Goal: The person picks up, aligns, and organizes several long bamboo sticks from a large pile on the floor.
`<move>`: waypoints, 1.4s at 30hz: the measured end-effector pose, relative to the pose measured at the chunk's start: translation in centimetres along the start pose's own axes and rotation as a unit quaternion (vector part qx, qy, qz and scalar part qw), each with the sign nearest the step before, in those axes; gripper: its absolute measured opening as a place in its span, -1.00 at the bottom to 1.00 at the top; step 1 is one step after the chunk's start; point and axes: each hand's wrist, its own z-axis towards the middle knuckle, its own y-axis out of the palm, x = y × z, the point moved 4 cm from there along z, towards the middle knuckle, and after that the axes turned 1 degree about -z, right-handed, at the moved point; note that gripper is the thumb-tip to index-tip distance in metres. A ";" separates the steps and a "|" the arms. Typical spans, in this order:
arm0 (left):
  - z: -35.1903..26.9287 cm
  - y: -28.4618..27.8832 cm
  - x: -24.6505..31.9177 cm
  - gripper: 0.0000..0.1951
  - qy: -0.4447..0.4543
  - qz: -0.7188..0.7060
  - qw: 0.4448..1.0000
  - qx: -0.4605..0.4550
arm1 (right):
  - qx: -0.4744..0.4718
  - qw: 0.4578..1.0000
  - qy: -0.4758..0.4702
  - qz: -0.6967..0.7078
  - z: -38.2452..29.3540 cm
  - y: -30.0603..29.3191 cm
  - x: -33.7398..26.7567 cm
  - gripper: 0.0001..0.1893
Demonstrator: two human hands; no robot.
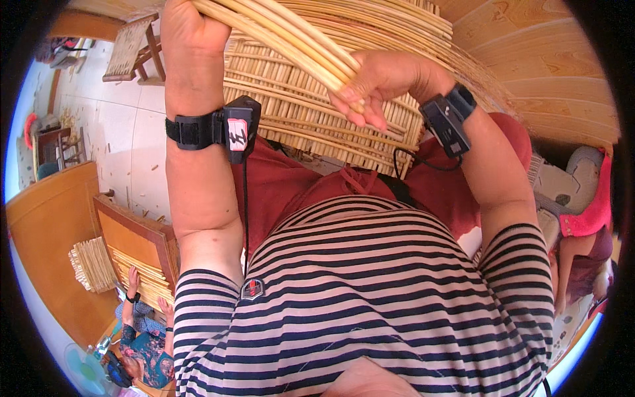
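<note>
A small bundle of pale, peeled plant stalks (290,43) slants between my two hands, over my lap. My left hand (198,25), partly cut off by the top edge of the view, grips the far upper part of the bundle. Around its near ends my right hand (369,82) is closed, thumb on top and fingers beneath. Below the bundle lies a broad layer of stalks (278,67) set side by side, with several long stalks (297,101) lying crosswise over it. More long stalks (377,25) are heaped at its far side.
A folding stool (130,49) stands on the tiled floor (111,124) at left, among scattered bits. At lower left, a co-worker's hands (149,293) rest by stalks on a wooden board (131,231). Wood-patterned panels (536,64) border the right. A grey plush cushion (560,183) is beside another person's arm (570,263).
</note>
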 end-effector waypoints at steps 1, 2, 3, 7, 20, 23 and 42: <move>0.3 -0.2 -0.3 -0.85 -0.027 0.000 0.998 -0.057 | 0.004 1.000 0.001 0.006 -0.1 -0.1 -0.2 -0.66; 0.6 -0.4 -0.4 -0.85 -0.053 -0.001 0.992 -0.113 | 0.013 1.000 0.008 -0.008 -0.3 -0.3 -0.4 -0.66; 1.4 -0.9 -0.6 -0.85 -0.062 -0.004 0.992 -0.113 | 0.026 0.999 0.017 -0.019 -0.5 -0.5 -0.4 -0.66; 1.3 -0.7 0.9 -0.83 -0.083 -0.021 0.961 -0.263 | 0.026 0.999 0.005 -0.022 0.5 -0.3 -0.5 -0.66; 5.3 -9.7 15.8 -0.56 0.073 -0.072 0.993 -0.065 | 0.265 0.612 -0.096 -0.739 5.0 4.3 7.0 -0.32; 6.2 -11.0 15.8 -0.54 0.011 -0.126 0.990 -0.056 | 0.237 0.631 -0.089 -0.734 5.1 3.8 9.6 -0.32; 6.7 -10.2 14.2 -0.63 -0.027 -0.123 0.989 -0.071 | 0.296 0.633 -0.157 -0.698 4.5 -1.8 9.1 -0.44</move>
